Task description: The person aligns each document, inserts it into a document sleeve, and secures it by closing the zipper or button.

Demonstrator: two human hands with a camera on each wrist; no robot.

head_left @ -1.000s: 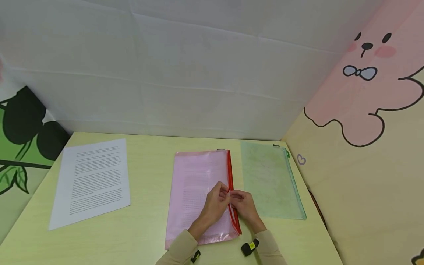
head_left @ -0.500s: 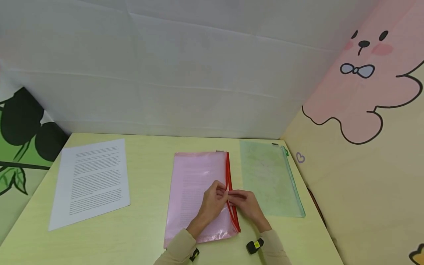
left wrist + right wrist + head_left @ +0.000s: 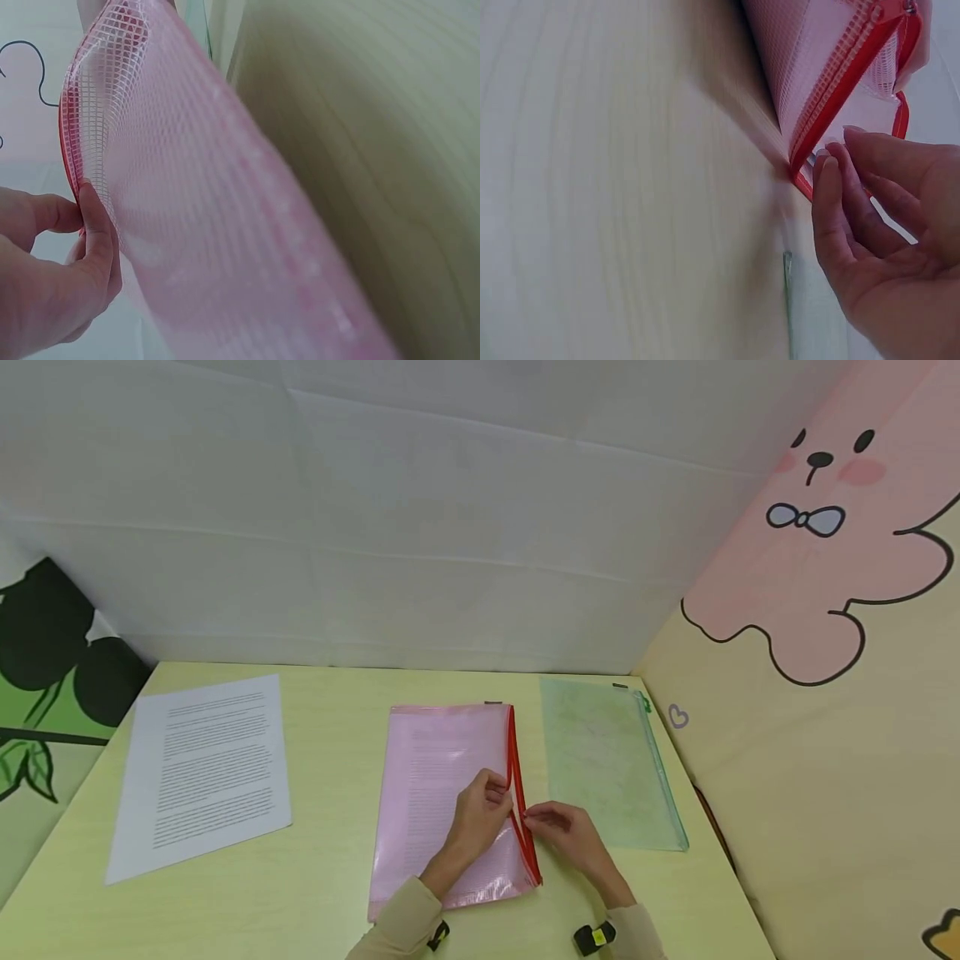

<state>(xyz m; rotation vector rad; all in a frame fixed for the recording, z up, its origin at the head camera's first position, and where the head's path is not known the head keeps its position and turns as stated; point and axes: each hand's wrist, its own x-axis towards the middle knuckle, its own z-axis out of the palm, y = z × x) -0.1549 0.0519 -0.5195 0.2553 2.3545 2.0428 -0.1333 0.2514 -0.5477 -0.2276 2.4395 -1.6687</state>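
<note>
A pink mesh zip pouch point(image 3: 442, 760) lies mid-table, a printed sheet showing through it. Its red zip edge point(image 3: 513, 735) faces right and gapes apart. My left hand point(image 3: 480, 814) pinches the upper lip of that opening between thumb and fingers; in the left wrist view the left hand point(image 3: 75, 262) lifts the mesh side. My right hand point(image 3: 570, 835) has its fingertips right at the lower red lip. Seen from the right wrist, the right hand point(image 3: 885, 217) has bent fingers, with the thumb tip apart from them at the mouth.
A green translucent zip pouch point(image 3: 600, 760) lies flat to the right. At the left of the table point(image 3: 330, 827) is a printed paper sheet point(image 3: 206, 768). A white cloth backdrop point(image 3: 412, 527) rises behind the table, and a painted wall point(image 3: 787, 777) stands along its right.
My right hand has drawn away from the left hand, rightward and slightly toward me. The left hand keeps its pinch on the pouch's upper lip, and the opening shows wider between them.
</note>
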